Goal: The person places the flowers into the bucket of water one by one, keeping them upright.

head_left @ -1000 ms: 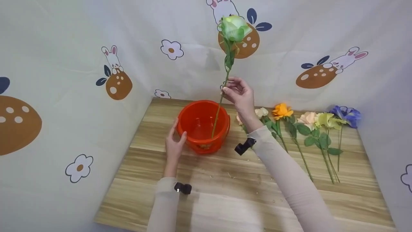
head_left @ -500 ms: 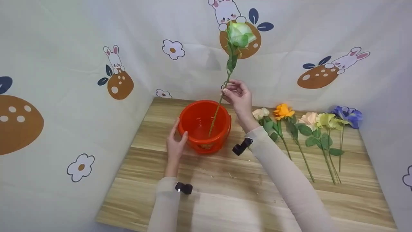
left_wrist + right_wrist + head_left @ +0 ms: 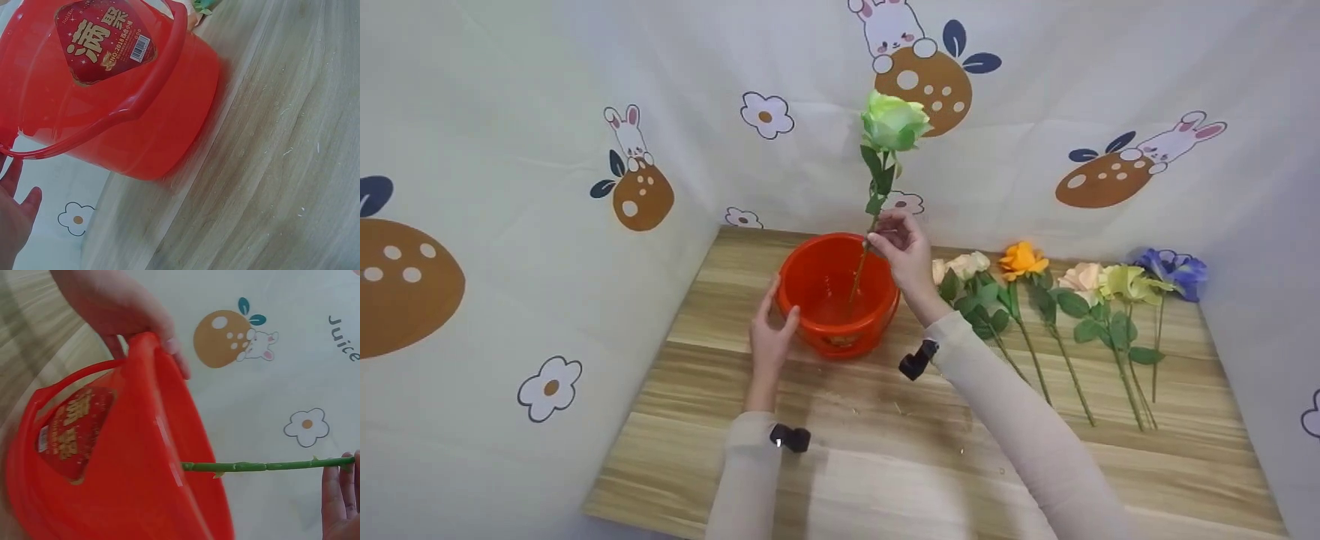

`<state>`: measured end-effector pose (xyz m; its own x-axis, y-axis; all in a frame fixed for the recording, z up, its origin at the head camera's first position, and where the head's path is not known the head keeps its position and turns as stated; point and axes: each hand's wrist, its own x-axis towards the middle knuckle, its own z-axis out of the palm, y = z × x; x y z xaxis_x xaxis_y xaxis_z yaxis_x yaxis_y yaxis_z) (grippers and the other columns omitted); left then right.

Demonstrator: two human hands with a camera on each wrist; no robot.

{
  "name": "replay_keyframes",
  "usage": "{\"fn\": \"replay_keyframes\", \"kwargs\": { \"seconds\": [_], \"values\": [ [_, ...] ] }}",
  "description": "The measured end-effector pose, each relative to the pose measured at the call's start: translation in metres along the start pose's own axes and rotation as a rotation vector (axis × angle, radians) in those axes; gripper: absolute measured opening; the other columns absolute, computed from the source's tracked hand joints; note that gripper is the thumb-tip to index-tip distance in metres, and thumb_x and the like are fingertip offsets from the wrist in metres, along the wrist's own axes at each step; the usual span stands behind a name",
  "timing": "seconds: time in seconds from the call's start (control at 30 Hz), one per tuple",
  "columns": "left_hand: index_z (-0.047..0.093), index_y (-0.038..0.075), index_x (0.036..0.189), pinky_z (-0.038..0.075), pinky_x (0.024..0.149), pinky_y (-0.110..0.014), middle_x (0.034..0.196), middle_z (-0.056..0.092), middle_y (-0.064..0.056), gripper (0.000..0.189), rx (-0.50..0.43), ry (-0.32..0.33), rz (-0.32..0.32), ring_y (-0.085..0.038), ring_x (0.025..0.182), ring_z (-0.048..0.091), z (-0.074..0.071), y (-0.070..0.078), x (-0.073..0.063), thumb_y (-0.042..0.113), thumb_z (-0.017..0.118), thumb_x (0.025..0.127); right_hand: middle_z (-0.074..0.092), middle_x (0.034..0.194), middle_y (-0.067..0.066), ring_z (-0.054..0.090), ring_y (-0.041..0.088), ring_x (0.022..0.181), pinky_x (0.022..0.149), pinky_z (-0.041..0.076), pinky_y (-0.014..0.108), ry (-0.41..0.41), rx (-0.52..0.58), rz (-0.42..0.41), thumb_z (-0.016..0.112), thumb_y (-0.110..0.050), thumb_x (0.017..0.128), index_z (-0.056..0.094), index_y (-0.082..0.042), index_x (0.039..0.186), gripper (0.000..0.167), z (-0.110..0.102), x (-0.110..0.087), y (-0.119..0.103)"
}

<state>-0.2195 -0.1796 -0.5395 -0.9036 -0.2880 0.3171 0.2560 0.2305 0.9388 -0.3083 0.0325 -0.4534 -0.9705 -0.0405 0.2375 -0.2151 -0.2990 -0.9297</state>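
A red plastic bucket [image 3: 840, 337] stands upright on the wooden table in the head view. At its left side my left hand [image 3: 769, 346] rests against the rim, fingers straight and thumb spread apart. My right hand [image 3: 906, 255] pinches the stem of a pale green rose [image 3: 894, 124] between thumb and fingers, over the bucket's back right rim. The bloom points up, and the lower stem reaches down inside the bucket. In the right wrist view the thorny green stem [image 3: 253, 466] passes over the rim, its lower end hidden by the red wall.
Several artificial flowers lie in a row on the table's right, among them an orange flower [image 3: 1024, 260], a yellow-green flower [image 3: 1129, 283] and a blue-purple flower [image 3: 1176, 271]. Printed cloth [image 3: 810, 165] hangs behind the table. Small scraps [image 3: 288, 152] dot the wood.
The right hand has come down and slightly left, lowering the rose's stem deeper into the bucket. The left hand has stayed at the rim.
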Motion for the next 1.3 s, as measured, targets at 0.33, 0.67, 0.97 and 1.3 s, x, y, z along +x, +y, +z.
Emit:
{"fn": "replay_keyframes", "kwargs": {
  "seconds": [0.33,0.67,0.97,1.3],
  "values": [
    [0.048,-0.004,0.144,0.026,0.124,-0.048,0.153,0.044,-0.022,0.057,0.002,0.009,-0.009,-0.036,0.146,0.036,0.000,0.000,0.000,0.001,0.067,0.090,0.065,0.089,-0.001,0.065,0.008,0.078,0.072,0.061,0.022,-0.044,-0.108,0.035,0.067,0.012,0.086,0.060,0.007,0.112,0.027,0.002,-0.007,0.034],
    [0.049,-0.008,0.142,0.027,0.120,-0.018,0.150,0.045,-0.027,0.056,-0.035,0.015,0.047,-0.038,0.146,0.036,0.002,-0.002,0.000,-0.002,0.067,0.089,0.069,0.096,0.016,0.065,0.015,0.085,0.074,0.055,0.018,-0.188,-0.393,0.020,0.069,0.007,0.087,0.064,0.006,0.109,0.022,0.010,-0.004,0.053],
    [0.048,-0.009,0.142,0.028,0.115,-0.009,0.151,0.044,-0.024,0.056,-0.041,0.004,0.039,-0.036,0.145,0.037,0.002,-0.002,0.000,-0.003,0.065,0.090,0.074,0.102,0.012,0.070,0.022,0.091,0.085,0.060,0.032,-0.263,-0.676,0.035,0.071,-0.005,0.089,0.069,-0.004,0.108,0.019,0.015,0.001,0.057],
    [0.047,-0.007,0.144,0.029,0.121,-0.021,0.153,0.043,-0.023,0.056,-0.039,-0.004,0.014,-0.035,0.147,0.035,0.001,0.000,0.001,-0.002,0.065,0.090,0.073,0.115,0.009,0.070,0.021,0.106,0.097,0.057,0.034,-0.300,-0.705,0.071,0.069,-0.004,0.091,0.066,-0.008,0.121,0.030,0.017,0.001,0.059]
  ]
}}
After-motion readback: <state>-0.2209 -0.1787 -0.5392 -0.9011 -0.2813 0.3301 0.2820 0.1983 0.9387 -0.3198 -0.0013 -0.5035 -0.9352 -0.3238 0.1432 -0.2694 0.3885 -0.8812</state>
